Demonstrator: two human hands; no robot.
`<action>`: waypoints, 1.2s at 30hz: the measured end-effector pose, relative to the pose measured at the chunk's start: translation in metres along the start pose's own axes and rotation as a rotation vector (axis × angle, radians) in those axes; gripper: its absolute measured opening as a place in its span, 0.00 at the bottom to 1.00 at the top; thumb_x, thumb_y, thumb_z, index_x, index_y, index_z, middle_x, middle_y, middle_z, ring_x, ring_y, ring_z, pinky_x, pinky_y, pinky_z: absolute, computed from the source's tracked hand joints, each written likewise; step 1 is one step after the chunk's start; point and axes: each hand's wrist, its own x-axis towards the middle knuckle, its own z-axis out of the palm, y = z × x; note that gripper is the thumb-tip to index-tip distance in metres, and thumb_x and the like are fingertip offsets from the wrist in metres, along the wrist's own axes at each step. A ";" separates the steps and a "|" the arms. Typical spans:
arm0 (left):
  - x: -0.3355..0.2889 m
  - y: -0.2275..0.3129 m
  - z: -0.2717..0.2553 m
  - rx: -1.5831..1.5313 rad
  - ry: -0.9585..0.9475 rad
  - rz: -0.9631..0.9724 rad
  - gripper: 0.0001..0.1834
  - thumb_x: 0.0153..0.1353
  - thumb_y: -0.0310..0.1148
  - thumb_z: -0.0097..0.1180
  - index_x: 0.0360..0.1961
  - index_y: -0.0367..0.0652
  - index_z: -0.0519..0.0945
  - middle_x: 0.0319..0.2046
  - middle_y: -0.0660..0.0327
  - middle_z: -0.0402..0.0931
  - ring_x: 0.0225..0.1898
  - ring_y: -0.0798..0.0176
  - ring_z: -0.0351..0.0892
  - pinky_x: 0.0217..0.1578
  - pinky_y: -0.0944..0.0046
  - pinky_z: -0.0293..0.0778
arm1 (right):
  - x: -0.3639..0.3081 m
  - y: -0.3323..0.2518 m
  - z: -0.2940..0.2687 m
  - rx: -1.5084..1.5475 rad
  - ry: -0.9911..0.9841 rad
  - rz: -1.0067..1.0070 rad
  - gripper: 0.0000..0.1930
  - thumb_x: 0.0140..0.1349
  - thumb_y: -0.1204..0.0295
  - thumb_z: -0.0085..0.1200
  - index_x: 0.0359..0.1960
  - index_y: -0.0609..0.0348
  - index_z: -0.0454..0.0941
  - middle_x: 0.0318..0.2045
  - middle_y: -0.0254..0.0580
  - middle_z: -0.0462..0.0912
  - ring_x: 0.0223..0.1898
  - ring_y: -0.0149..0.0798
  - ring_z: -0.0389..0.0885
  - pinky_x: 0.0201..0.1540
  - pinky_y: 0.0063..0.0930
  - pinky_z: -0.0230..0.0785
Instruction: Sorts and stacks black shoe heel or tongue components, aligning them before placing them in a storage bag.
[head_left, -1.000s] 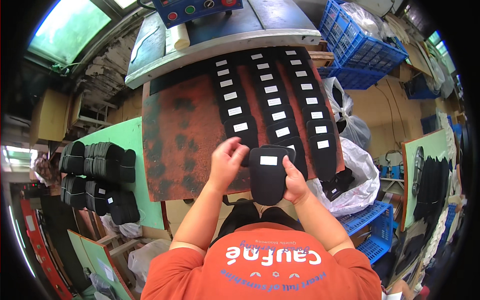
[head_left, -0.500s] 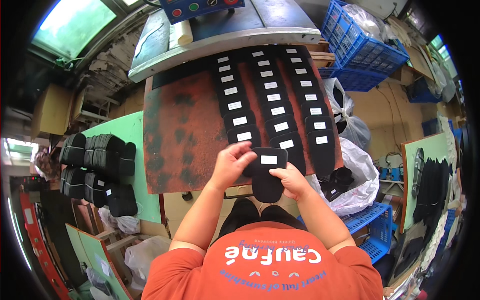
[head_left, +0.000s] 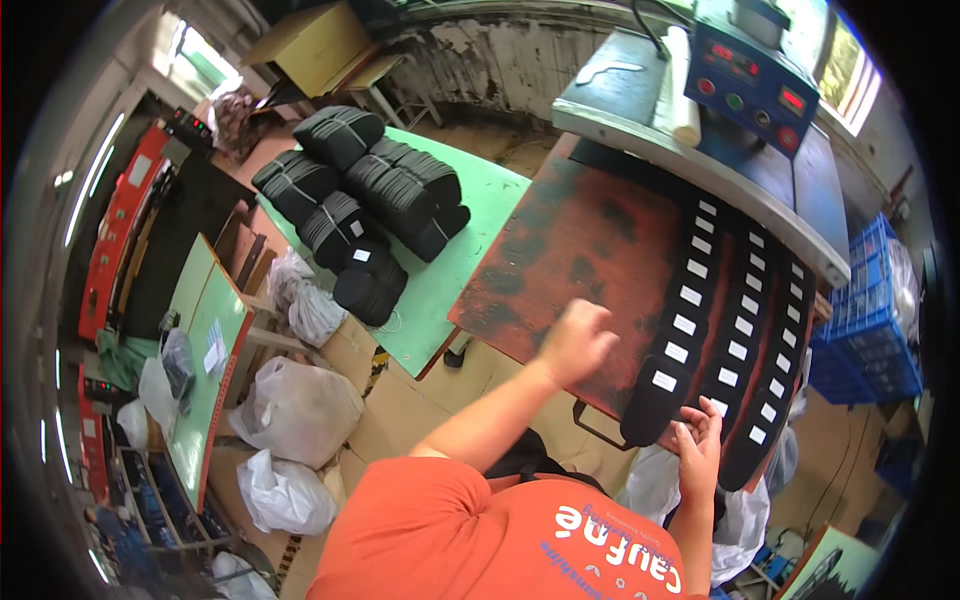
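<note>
Black, flat, rounded pads that look like insoles, each with a white label, lie overlapping in three columns on a reddish-brown, dark-stained board. My left hand is over the board's front part, left of the columns. Its fingers are curled in, slightly blurred, with nothing visible in them. At the board's front edge my right hand has its fingers apart, beside the near ends of the left and middle columns. No pad is in its grasp; whether its fingertips touch one, I cannot tell.
Bundled stacks of black pads rest on a green table to the left. Behind the board stands a press-like machine with a blue control box. Blue crates are at the right. Plastic bags sit on the floor.
The labelled pad both hands held is out of them; the left column now ends in a fully visible pad. My left hand has moved left, away from my right. The view has swung left.
</note>
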 end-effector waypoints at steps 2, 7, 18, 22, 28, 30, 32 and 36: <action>0.012 -0.028 -0.075 0.275 0.161 -0.010 0.19 0.43 0.28 0.64 0.39 0.35 0.75 0.38 0.50 0.72 0.42 0.49 0.71 0.46 0.55 0.68 | 0.006 -0.014 0.016 -0.035 -0.025 0.006 0.26 0.59 0.75 0.50 0.59 0.57 0.57 0.46 0.40 0.71 0.41 0.29 0.73 0.42 0.20 0.65; -0.002 -0.111 -0.246 1.037 0.425 -0.709 0.36 0.38 0.52 0.67 0.48 0.43 0.73 0.45 0.52 0.71 0.50 0.48 0.67 0.47 0.53 0.67 | 0.037 -0.021 0.069 -0.069 -0.143 -0.068 0.20 0.60 0.76 0.49 0.54 0.58 0.64 0.44 0.38 0.72 0.42 0.30 0.74 0.43 0.20 0.66; -0.048 -0.209 -0.331 0.444 0.072 -0.941 0.36 0.33 0.37 0.72 0.44 0.27 0.72 0.41 0.48 0.76 0.42 0.55 0.77 0.46 0.61 0.73 | 0.109 -0.028 0.341 -0.206 -0.960 0.011 0.15 0.58 0.73 0.52 0.47 0.62 0.70 0.40 0.42 0.77 0.42 0.33 0.76 0.45 0.28 0.70; -0.053 -0.208 -0.343 0.110 0.216 -0.993 0.34 0.35 0.33 0.72 0.44 0.30 0.70 0.39 0.52 0.75 0.41 0.59 0.77 0.44 0.62 0.73 | 0.109 -0.022 0.377 -0.218 -1.047 0.020 0.14 0.59 0.73 0.51 0.46 0.63 0.70 0.39 0.41 0.77 0.41 0.32 0.76 0.43 0.28 0.70; -0.036 -0.138 -0.339 -0.774 0.378 -0.632 0.29 0.52 0.30 0.63 0.51 0.32 0.62 0.44 0.55 0.72 0.44 0.63 0.74 0.46 0.64 0.72 | 0.116 -0.009 0.364 0.006 -1.037 0.195 0.29 0.58 0.62 0.55 0.58 0.59 0.60 0.50 0.46 0.70 0.49 0.36 0.72 0.49 0.29 0.66; -0.025 -0.125 -0.304 -0.839 0.220 -0.531 0.34 0.56 0.36 0.60 0.59 0.35 0.57 0.49 0.56 0.70 0.50 0.61 0.71 0.50 0.62 0.70 | 0.117 -0.005 0.363 0.437 -0.990 0.140 0.46 0.54 0.51 0.57 0.66 0.55 0.42 0.61 0.49 0.57 0.59 0.42 0.64 0.58 0.32 0.59; -0.010 -0.099 -0.256 -0.589 0.104 -0.569 0.32 0.61 0.41 0.55 0.59 0.32 0.60 0.51 0.57 0.68 0.52 0.67 0.65 0.53 0.65 0.63 | 0.117 -0.004 0.359 0.772 -0.765 0.117 0.38 0.56 0.53 0.56 0.63 0.58 0.54 0.58 0.44 0.65 0.57 0.39 0.66 0.60 0.34 0.58; 0.027 -0.071 -0.185 0.335 0.070 0.014 0.26 0.58 0.38 0.57 0.53 0.31 0.68 0.42 0.50 0.71 0.44 0.55 0.71 0.47 0.61 0.67 | 0.128 -0.026 0.297 0.969 -0.564 0.164 0.28 0.59 0.59 0.55 0.57 0.58 0.63 0.52 0.40 0.72 0.53 0.37 0.71 0.56 0.34 0.64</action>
